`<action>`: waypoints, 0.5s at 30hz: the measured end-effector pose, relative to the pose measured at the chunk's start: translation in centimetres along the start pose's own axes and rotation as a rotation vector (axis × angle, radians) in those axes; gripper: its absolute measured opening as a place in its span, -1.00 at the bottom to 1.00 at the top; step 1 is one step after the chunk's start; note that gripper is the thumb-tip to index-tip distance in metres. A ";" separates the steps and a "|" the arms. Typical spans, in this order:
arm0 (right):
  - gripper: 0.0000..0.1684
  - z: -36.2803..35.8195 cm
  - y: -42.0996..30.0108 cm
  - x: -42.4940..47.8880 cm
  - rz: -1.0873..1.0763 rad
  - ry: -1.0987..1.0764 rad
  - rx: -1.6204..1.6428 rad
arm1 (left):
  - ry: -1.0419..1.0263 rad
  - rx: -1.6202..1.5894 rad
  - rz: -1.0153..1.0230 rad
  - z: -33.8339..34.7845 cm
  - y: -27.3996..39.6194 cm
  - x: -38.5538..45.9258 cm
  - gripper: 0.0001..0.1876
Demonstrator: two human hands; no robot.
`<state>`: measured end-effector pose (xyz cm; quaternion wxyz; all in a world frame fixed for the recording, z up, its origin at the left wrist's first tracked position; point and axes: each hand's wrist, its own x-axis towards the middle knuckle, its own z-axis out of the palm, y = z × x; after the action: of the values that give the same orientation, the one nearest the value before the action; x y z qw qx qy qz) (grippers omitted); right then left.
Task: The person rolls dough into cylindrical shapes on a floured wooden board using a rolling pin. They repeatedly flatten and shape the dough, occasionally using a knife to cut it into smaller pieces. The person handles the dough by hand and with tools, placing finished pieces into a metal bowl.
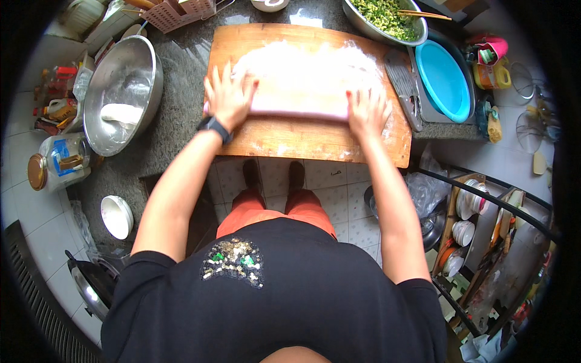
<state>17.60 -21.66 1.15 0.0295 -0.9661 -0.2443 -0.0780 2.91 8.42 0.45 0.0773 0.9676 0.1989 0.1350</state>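
Across a floured wooden board (pixel 290 136) lies a pink rolling pin (pixel 297 111), parallel to the board's near edge. My left hand (pixel 229 97), with a dark watch at the wrist, rests on the pin's left end, fingers spread and pointing away from me. On its right end lies my right hand (pixel 368 109), palm down with the fingers extended. Neither hand is closed around the pin. Beyond it, a bright white floury area (pixel 308 63) is overexposed, so I cannot tell whether dough lies there.
At left stand a steel bowl (pixel 147 97) with white dough (pixel 121 113) and a white bowl (pixel 116 218). A cleaver (pixel 403 86) lies at the board's right edge, beside a blue basin (pixel 442 81). Behind are a bowl of chopped greens (pixel 386 20) with chopsticks (pixel 424 14) and a pink basket (pixel 177 16).
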 end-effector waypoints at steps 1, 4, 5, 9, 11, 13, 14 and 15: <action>-0.37 1.0 0.7 1.5 -0.002 0.093 -0.020 | 0.063 0.083 -0.001 0.2 -0.6 1.5 -0.49; -0.36 1.0 1.5 -0.6 -0.160 0.050 0.184 | 0.091 0.004 0.029 1.4 -2.3 0.3 -0.51; -0.35 0.6 1.9 -3.0 -0.187 0.002 0.258 | -0.004 -0.089 0.086 0.1 -1.5 -1.5 -0.48; -0.21 -0.2 1.8 -11.4 -0.169 0.088 0.199 | -0.112 -0.083 0.202 -2.4 -1.8 -9.2 -0.41; -0.20 1.0 2.3 -9.3 -0.112 0.067 0.134 | -0.099 -0.085 0.165 -2.0 -1.5 -7.4 -0.41; -0.23 1.9 2.6 -4.1 -0.067 0.053 0.061 | -0.030 -0.052 0.069 -0.6 -1.4 -3.5 -0.41; -0.26 2.1 2.8 -1.7 -0.030 0.066 0.042 | 0.006 0.004 0.022 0.2 -1.5 -1.4 -0.41; -0.30 2.4 2.8 0.3 0.006 0.080 0.025 | 0.044 0.062 -0.023 0.6 -1.7 0.4 -0.40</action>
<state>19.57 -23.78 -1.18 0.0518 -0.9625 -0.2409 -0.1136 2.83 10.08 -0.39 0.0446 0.9639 0.2158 0.1493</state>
